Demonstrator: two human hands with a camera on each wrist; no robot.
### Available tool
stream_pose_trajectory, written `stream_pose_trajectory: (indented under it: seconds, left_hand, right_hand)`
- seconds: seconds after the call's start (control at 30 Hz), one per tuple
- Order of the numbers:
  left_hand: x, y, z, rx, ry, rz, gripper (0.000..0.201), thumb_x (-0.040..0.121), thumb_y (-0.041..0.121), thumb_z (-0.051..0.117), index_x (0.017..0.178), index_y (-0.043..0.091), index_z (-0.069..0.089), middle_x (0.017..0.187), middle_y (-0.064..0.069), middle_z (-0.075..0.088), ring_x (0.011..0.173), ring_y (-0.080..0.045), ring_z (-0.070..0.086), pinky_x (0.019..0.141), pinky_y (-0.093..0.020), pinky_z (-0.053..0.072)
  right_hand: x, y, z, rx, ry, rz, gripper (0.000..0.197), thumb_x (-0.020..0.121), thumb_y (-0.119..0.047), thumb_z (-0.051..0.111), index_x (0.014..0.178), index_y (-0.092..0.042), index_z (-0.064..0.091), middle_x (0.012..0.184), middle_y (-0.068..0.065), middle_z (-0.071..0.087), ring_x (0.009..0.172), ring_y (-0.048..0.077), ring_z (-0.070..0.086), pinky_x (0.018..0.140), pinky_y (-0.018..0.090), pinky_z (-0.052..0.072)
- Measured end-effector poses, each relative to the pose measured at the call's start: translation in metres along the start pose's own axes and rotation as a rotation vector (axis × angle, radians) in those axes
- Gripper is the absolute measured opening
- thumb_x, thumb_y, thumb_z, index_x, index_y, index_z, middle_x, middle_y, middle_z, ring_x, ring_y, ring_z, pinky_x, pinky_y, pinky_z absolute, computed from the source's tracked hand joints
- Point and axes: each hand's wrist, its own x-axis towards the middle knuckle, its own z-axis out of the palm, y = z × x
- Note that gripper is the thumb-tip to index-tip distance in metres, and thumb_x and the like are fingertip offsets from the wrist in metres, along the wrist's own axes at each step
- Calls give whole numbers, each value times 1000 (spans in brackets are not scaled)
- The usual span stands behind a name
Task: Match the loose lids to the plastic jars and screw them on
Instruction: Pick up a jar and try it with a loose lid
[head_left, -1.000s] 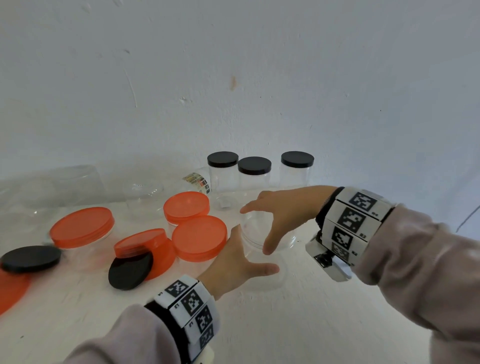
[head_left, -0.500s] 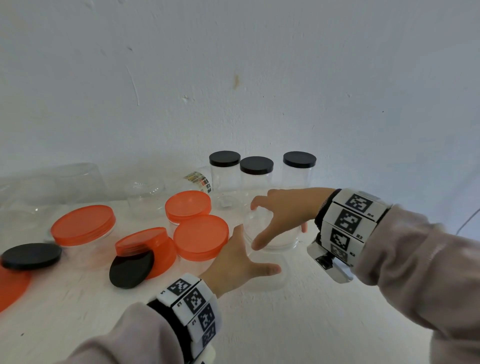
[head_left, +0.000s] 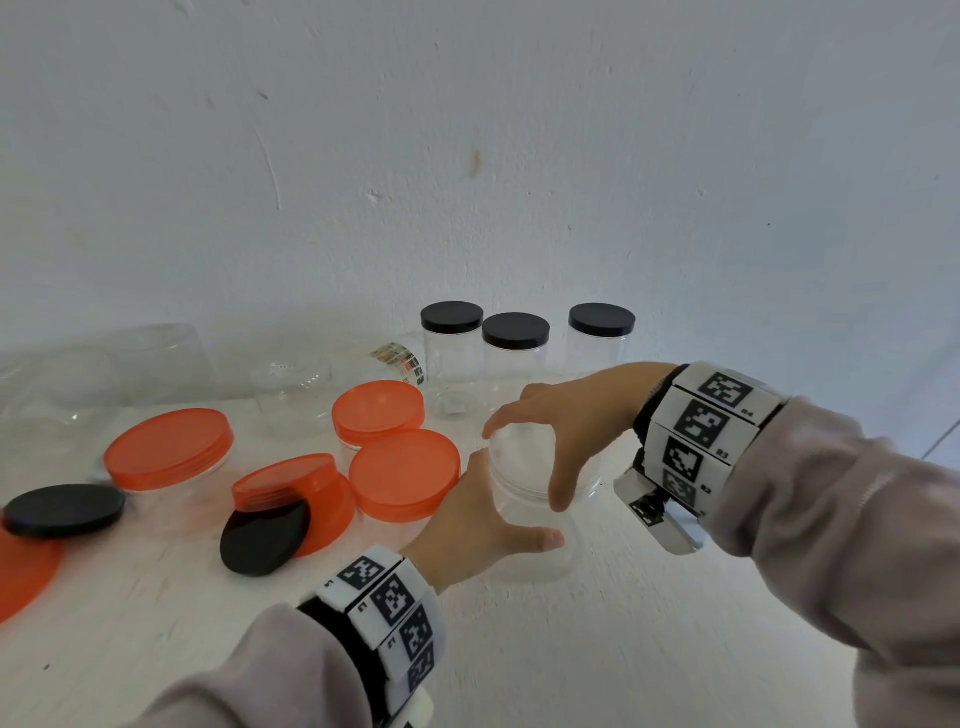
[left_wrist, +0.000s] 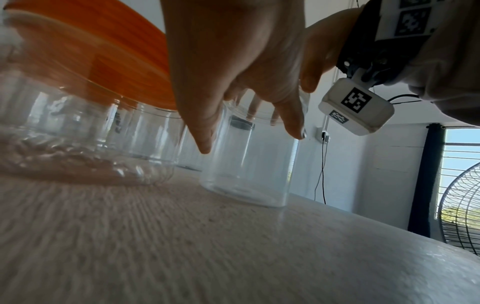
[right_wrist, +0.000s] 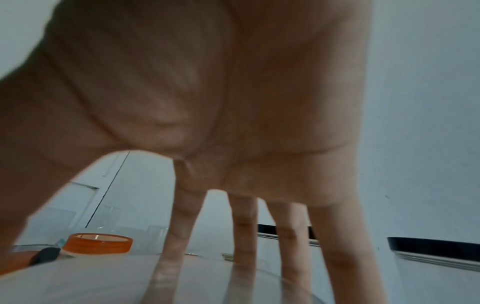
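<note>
Item: clear jar (head_left: 535, 525), upright on desk (head_left: 649, 649), mid-desk, just right of the orange-lidded jars (head_left: 404, 475).
Lid: clear lid (head_left: 524, 441) sits on jar mouth; whether threads are seated I can't tell.
Handling (my est.): empty thin plastic, so v. light, tips or skids easily; wall prob. flexes if squeezed; smooth, a bit slippery; not fragile.
Where to hold (my est.): body at mid-wall w/ one hand to stop spin; lid by its rim w/ spread fingertips.
Left hand (head_left: 480, 525): part-open, curved round jar body, thumb across near side; left wrist view shows fingers against wall.
Right hand (head_left: 566, 431): fingers spread and curved down over lid rim, thumb on near side, claw-style hold.
Look: fully see-through, cylindrical, straight wall, ribbed neck band; no label seen.
Other stock: three black-lidded jars (head_left: 514, 345) done, by far edge; loose black lids (head_left: 265, 535) and a loose orange lid (head_left: 296, 493) toward left edge; open clear jars (head_left: 291, 395) at far left.
Progress (my est.): partway; several unlidded.
</note>
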Motion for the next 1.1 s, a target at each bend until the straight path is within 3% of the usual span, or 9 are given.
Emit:
stream_pose_trajectory:
  seconds: [0.23,0.33,0.47,0.53,0.67,0.77,0.93,1.03,1.1]
  left_hand:
    - [-1,1,1,-20,0,8,110,63,39,88,147,22,19,133,13,43,120,-6,42,95,-20,37]
    - [-1,0,0,-15,0,3,105,63,41,88,144,21,23,120,20,45,112,-3,46,84,-14,40]
    - [-1,0,-1,22,8,16,103,63,45,87,142,23,26,110,25,42,103,2,45,71,-7,37]
    - [-1,0,-1,21,6,17,103,62,45,87,143,22,25,113,24,43,109,-2,46,75,-8,38]
    - [0,0,0,22,10,-9,111,61,45,87,146,20,21,134,10,45,123,-10,44,98,-25,42]
    - [-1,0,-1,27,7,-13,111,61,45,87,146,19,21,136,8,45,124,-12,45,102,-30,43]
    - [-2,2,-2,17,-9,44,94,64,41,87,137,30,30,110,32,38,102,9,46,73,-5,39]
    - [-2,1,-1,-1,-10,92,75,65,34,88,115,47,34,105,36,39,93,32,42,70,5,37]
    - [-1,0,-1,2,-11,73,86,64,37,88,131,37,33,109,33,40,97,22,46,73,2,38]
  right_hand:
    - [-3,4,-3,62,-30,-42,91,63,-48,84,131,-65,25,138,-16,30,130,19,33,105,45,39]
    - [-4,1,2,43,42,49,93,59,-74,72,136,-59,23,130,-13,39,96,15,58,79,30,50]
    - [-4,-5,7,-31,97,163,99,62,-90,51,144,-44,21,114,-9,46,54,2,51,56,24,36]
    - [-6,-4,5,-39,68,167,105,61,-88,54,147,-44,15,128,-5,48,64,4,52,59,23,37]
    - [-10,-1,-1,-7,21,77,110,59,-66,78,144,-56,8,146,-11,30,128,20,39,101,39,41]
    - [-8,-1,0,2,8,48,100,63,-62,78,142,-56,18,138,-12,33,118,21,48,93,36,48]
    - [-8,-2,2,-35,93,167,99,61,-87,57,142,-36,32,92,-14,50,59,3,58,58,24,41]
    - [-9,2,-1,-58,72,205,105,58,-90,54,141,-28,35,84,-12,52,68,6,59,60,25,44]
    - [-8,5,0,-24,58,159,109,55,-85,63,146,-36,26,119,-8,55,100,14,59,79,30,50]
